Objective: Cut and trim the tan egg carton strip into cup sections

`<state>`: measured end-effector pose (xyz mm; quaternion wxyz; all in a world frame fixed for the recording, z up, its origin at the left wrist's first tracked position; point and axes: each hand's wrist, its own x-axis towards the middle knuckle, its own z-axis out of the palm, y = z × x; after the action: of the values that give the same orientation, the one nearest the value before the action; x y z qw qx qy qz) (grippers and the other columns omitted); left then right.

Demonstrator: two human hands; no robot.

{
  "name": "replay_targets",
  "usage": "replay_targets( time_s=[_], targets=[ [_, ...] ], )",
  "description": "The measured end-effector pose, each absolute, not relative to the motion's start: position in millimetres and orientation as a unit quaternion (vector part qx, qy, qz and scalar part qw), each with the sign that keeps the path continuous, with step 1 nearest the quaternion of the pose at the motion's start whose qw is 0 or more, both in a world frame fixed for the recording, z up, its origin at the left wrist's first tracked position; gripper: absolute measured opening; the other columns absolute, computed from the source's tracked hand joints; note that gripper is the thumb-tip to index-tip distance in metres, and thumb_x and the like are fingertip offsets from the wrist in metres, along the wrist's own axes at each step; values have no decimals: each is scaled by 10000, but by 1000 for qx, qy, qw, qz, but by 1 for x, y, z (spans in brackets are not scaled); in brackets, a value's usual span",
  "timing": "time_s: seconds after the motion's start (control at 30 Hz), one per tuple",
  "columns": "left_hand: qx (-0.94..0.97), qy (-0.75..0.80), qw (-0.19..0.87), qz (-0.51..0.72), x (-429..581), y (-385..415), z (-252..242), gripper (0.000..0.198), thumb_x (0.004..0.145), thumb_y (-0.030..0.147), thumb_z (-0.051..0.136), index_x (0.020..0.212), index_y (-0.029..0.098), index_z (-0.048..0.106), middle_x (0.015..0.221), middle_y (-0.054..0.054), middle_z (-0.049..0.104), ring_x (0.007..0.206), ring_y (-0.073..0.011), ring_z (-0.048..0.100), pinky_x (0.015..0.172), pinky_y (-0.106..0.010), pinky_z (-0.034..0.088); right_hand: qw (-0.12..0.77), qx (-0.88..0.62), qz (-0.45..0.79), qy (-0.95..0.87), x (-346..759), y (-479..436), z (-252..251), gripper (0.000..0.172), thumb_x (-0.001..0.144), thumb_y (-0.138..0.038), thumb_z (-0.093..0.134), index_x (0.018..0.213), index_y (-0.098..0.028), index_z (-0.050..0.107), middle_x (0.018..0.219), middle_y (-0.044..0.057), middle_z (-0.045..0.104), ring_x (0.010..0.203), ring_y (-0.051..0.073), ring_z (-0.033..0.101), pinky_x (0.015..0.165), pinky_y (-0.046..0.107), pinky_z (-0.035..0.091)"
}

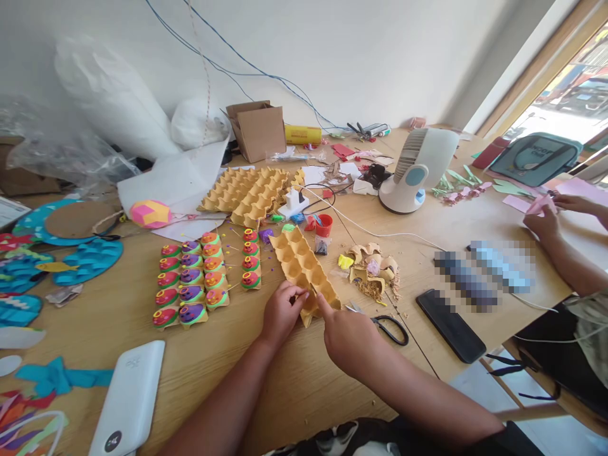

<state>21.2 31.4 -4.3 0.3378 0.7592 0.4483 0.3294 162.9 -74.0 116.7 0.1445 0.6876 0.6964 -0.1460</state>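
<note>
A long piece of tan egg carton [304, 263] with two rows of cups lies at the middle of the table, slanting toward me. My left hand [282, 310] is at its lower left edge, thumb and fingers pinched on the carton. My right hand [349, 332] rests over its lower right end, index finger stretched onto the carton and the other fingers curled; what they hold, if anything, is hidden. Scissors with black handles [392, 329] lie just right of my right hand. To the left stand painted carton cups [191, 291] in red, purple and orange, with a shorter red row [251, 259] beside them.
Torn carton scraps [375, 272] lie right of the carton. Further back are larger egg trays [247, 190], a red cup [323, 225] and a white fan [413, 174]. A black phone [450, 324] lies right, a white power bank [128, 396] front left. Another person's hands [546, 212] hold pink paper.
</note>
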Motion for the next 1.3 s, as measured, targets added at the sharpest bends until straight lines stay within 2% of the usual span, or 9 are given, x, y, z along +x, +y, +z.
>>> replay_targets(
  time_s=[0.1, 0.6, 0.77, 1.03, 1.3],
  targets=[
    [758, 447, 341, 331, 22, 31, -4, 148, 916, 307, 628, 874, 205, 727, 864, -19, 648, 753, -158, 608, 696, -275, 465, 167, 682, -150, 696, 162, -75, 120, 690, 961, -153, 420, 1611, -100, 193, 906, 171, 756, 781, 257, 748, 613, 314, 548],
    [760, 441, 334, 340, 21, 32, -4, 171, 916, 322, 632, 867, 194, 733, 857, -18, 655, 759, -157, 615, 701, -270, 470, 168, 662, -150, 715, 172, -79, 125, 701, 949, -149, 413, 1610, -88, 188, 954, 164, 762, 816, 248, 754, 621, 294, 527],
    [762, 436, 331, 346, 21, 32, -5, 170, 915, 328, 632, 866, 198, 732, 865, -19, 662, 757, -160, 620, 705, -275, 481, 153, 663, -152, 717, 175, -77, 132, 650, 966, -163, 382, 1600, -112, 247, 980, 168, 765, 869, 253, 754, 648, 288, 516],
    [762, 440, 326, 344, 21, 32, -8, 139, 908, 306, 641, 879, 204, 732, 874, -16, 662, 770, -159, 624, 710, -274, 480, 160, 663, -165, 713, 175, -80, 135, 664, 969, -166, 386, 1608, -101, 214, 1003, 183, 758, 873, 258, 749, 654, 295, 507],
    [761, 434, 330, 352, 21, 32, -8, 140, 910, 302, 637, 879, 200, 728, 871, -18, 659, 772, -159, 620, 708, -275, 480, 129, 680, -183, 698, 187, -82, 143, 613, 996, -232, 364, 1601, -201, 271, 996, 128, 775, 840, 265, 746, 645, 301, 461]
  ],
)
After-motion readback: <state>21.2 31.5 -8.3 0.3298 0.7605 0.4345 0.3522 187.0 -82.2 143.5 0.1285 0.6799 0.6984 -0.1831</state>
